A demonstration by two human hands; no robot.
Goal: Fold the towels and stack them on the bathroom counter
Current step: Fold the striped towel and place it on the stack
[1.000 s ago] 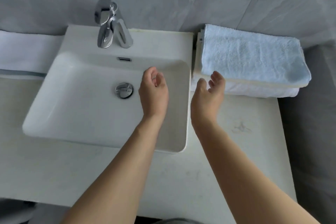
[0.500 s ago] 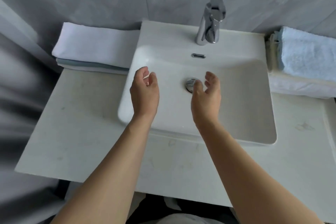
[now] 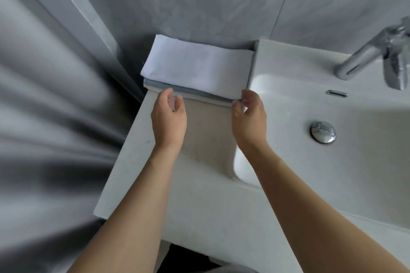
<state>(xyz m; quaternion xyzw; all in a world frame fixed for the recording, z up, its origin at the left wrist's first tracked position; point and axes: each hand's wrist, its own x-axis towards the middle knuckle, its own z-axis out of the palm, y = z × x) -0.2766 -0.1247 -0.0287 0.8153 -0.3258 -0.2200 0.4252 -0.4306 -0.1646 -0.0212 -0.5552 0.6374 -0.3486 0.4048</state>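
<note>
A folded white towel (image 3: 197, 71) lies on top of a folded blue-grey towel (image 3: 193, 93) in a stack on the counter (image 3: 199, 206), left of the sink and against the wall. My left hand (image 3: 169, 117) hovers at the stack's front left edge with loosely curled fingers and holds nothing. At the front right corner is my right hand (image 3: 249, 117). Its thumb and fingers are curved with a gap between them, on either side of the lower towel's edge. I cannot tell whether they touch it.
The white sink basin (image 3: 277, 86) with its drain (image 3: 322, 132) fills the right side, and a chrome tap (image 3: 377, 53) stands at the far right. Grey tiled wall rises behind the stack. The counter's left edge (image 3: 119, 159) drops off to a dark gap.
The view has swung left from the sink to the left-hand towel stack. Both hands moved left and forward, from above the basin to the stack's front edge.
</note>
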